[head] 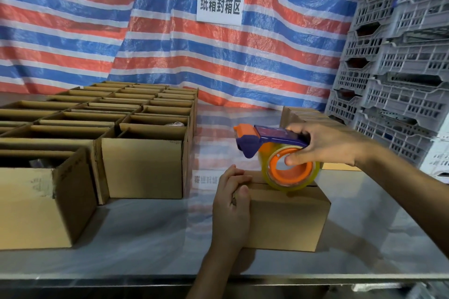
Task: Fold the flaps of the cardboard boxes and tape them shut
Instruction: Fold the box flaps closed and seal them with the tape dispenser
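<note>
Hands on closed box, tape dispenser

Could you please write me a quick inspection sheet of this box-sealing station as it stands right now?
Surface: shiny metal table, reflecting the backdrop.
Job's things: closed cardboard box in front; tape dispenser with its clear roll resting on the box's top seam; open boxes in rows at left; further closed boxes behind.
Clutter: nothing seen.
Grippers: left hand grips the closed box's left end; right hand holds the dispenser.
Cables: nothing seen.
Surroundings: red, white and blue striped tarp with a white paper sign; grey plastic crates stacked at right.
</note>
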